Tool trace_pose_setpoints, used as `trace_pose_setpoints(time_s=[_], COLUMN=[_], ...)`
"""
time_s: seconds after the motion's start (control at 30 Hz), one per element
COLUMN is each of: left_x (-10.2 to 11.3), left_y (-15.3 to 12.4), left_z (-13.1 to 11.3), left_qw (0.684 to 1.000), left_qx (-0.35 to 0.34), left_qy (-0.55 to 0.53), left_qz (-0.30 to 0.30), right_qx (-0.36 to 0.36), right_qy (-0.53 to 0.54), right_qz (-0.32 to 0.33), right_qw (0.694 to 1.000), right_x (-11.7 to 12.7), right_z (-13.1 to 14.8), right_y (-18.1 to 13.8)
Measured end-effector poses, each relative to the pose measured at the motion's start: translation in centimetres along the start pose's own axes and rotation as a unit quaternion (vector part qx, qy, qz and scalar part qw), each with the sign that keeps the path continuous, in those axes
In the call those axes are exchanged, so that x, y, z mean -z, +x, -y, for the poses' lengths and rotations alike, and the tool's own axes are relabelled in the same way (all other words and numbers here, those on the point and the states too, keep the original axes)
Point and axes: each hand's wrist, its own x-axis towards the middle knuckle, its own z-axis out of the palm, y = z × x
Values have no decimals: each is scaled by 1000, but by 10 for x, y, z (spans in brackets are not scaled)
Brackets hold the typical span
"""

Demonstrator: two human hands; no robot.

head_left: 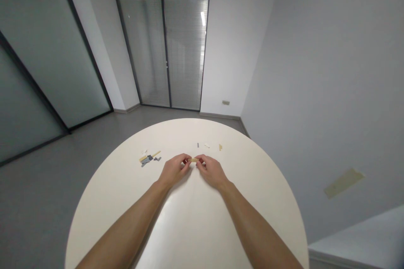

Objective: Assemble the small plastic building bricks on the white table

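Both my hands meet over the middle of a round white table [189, 227]. My left hand [173, 170] and my right hand [211, 170] each pinch one end of a small tan piece [194, 159] held between them just above the tabletop. The fingers of both hands are curled closed around it. To the left lies a small pile of tan and grey pieces [149, 158]. Beyond my hands rest a thin grey piece [198, 145], a white piece [206, 145] and a tan piece [220, 147].
The table stands in a bare room with a grey floor. Glass partitions [38, 71] run along the left, a sliding glass door with blinds [167, 50] is at the back, and a white wall is close on the right. A white surface corner [362, 239] shows at bottom right.
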Motion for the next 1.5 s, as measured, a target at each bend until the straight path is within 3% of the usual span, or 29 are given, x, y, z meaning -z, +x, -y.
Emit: trace_pose_setpoints(time_s=[1.13, 1.5], left_x=[-5, -4], left_y=[0, 1], left_z=[9, 6], left_qw=[999, 999], left_qx=[-43, -34], left_qy=[14, 15], left_qz=[3, -21], right_qx=[-2, 1], right_qy=[23, 37], right_qz=[-13, -19], right_qw=[1000, 999], right_x=[2, -1], right_z=[1, -1], right_y=[0, 0])
